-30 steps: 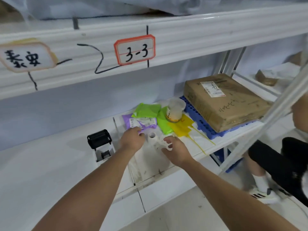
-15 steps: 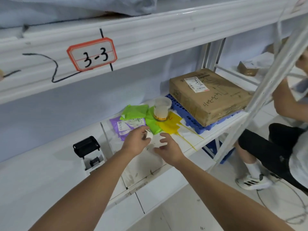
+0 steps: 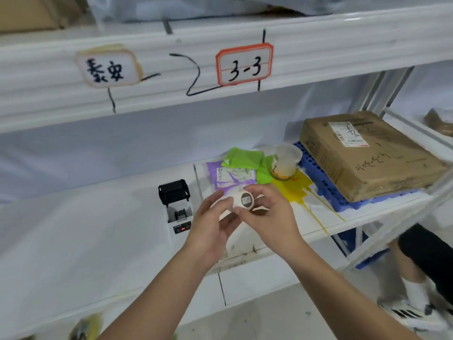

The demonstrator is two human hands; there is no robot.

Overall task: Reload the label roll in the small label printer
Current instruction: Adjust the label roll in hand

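Observation:
A small white label roll with a dark core end is held above the shelf between both hands. My left hand grips its left side with thumb and fingers, and my right hand pinches its right end. The small white label printer stands on the shelf just left of my hands, its black lid flipped up and the roll bay exposed. The roll is lifted and apart from the printer.
Purple and green mailer bags, a clear plastic cup on yellow bags and a cardboard box on a blue pallet lie to the right. A white shelf beam runs overhead. Another person's leg is at the lower right.
The roll has come up off the shelf and now sits between both hands with its core end facing me. The view swung back to the left.

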